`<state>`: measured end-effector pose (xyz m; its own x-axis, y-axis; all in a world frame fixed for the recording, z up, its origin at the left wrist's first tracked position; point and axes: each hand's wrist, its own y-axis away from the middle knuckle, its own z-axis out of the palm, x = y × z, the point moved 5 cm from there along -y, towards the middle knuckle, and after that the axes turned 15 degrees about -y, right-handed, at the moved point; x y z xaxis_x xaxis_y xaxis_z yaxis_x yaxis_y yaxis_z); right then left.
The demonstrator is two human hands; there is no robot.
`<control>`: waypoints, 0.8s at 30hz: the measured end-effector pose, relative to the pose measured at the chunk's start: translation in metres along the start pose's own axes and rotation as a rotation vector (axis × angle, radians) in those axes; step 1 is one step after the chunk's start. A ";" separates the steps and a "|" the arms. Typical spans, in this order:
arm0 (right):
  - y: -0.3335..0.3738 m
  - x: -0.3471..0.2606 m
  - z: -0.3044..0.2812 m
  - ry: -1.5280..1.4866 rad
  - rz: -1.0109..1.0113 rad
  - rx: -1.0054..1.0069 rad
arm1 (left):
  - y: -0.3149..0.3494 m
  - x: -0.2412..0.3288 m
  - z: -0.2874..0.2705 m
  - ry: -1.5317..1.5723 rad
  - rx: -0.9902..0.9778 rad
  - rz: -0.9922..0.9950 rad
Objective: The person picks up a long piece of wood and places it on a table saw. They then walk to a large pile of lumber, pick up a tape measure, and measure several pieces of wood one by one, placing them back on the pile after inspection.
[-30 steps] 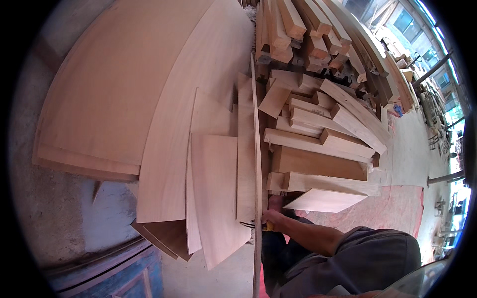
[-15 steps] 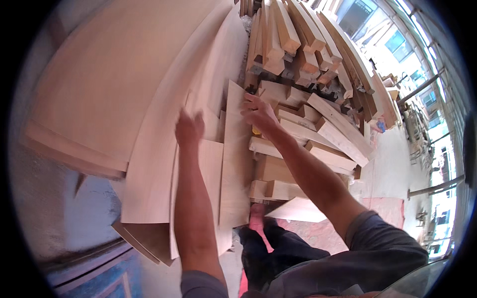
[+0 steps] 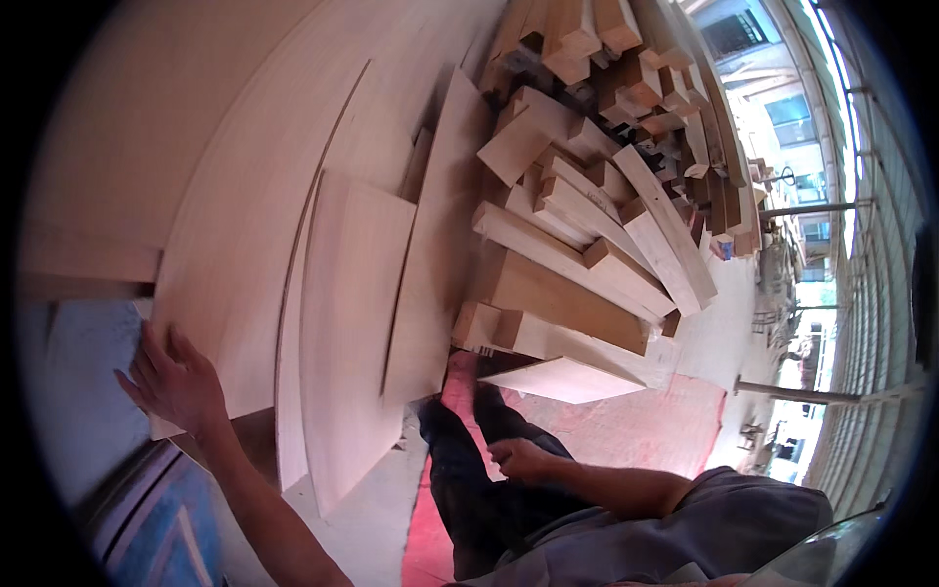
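Observation:
Several thin pale wooden boards (image 3: 352,323) lean upright side by side against larger sheets (image 3: 245,196). My left hand (image 3: 176,382) lies with spread fingers on the lower left edge of one wide leaning board (image 3: 235,303). My right hand (image 3: 518,458) hangs low by my leg, fingers loosely curled, holding nothing. A narrow board (image 3: 435,264) stands at the right end of the row, beside the timber pile.
A stack of thick wooden blocks and beams (image 3: 587,225) rises on the right of the boards. A triangular offcut (image 3: 567,377) lies at its foot. Red floor (image 3: 646,430) spreads to the right, blue patterned flooring (image 3: 166,519) at the lower left. Windows (image 3: 841,245) line the far right.
Both hands were raised on the upper boards half a second ago. Now my left hand has dropped to the lower left board edge and my right hand has come down beside my leg.

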<state>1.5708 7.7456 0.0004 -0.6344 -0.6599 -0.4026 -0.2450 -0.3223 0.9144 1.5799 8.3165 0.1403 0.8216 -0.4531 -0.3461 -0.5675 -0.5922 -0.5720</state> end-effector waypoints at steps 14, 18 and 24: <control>-0.188 -0.480 0.159 0.148 -0.982 0.338 | -0.007 -0.007 0.042 -0.135 0.364 0.139; -0.196 -0.483 0.184 0.209 -1.015 0.433 | -0.006 0.003 0.034 -0.178 0.281 0.070; -0.198 -0.483 0.188 0.225 -0.897 0.354 | -0.006 0.000 0.035 -0.135 0.284 0.065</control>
<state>1.7883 8.2562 0.0216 0.0384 -0.3964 -0.9173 -0.7946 -0.5687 0.2125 1.5853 8.3430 0.1179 0.7946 -0.3805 -0.4731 -0.5969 -0.3469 -0.7235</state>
